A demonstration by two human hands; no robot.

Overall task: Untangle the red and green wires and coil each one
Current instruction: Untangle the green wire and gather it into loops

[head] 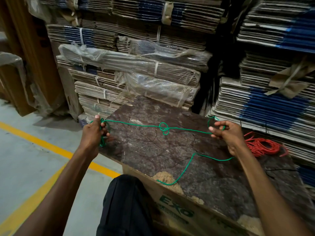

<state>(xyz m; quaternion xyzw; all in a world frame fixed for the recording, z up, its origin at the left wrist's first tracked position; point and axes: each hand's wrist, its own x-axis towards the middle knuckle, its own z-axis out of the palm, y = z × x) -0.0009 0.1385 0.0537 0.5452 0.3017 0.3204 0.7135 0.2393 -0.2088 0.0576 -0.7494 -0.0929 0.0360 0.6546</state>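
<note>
A green wire (134, 124) stretches taut between my two hands above a worn brown board (153, 150). A small looped knot (164, 128) sits at its middle. My left hand (95, 132) grips a few green coils at the board's left edge. My right hand (228, 133) pinches the wire's other side, with a loop curling over the fingers. The wire's loose tail (185, 169) trails from under my right wrist down to the board's front edge. The red wire (262, 146) lies coiled on the board, to the right of my right hand, apart from the green one.
Tied bundles of flattened cardboard (136, 68) are stacked behind and to the right (272, 106) of the board. The board rests on a carton printed in green (177, 210). A grey floor with yellow lines (51, 147) lies to the left. My knee in dark trousers (124, 201) is below.
</note>
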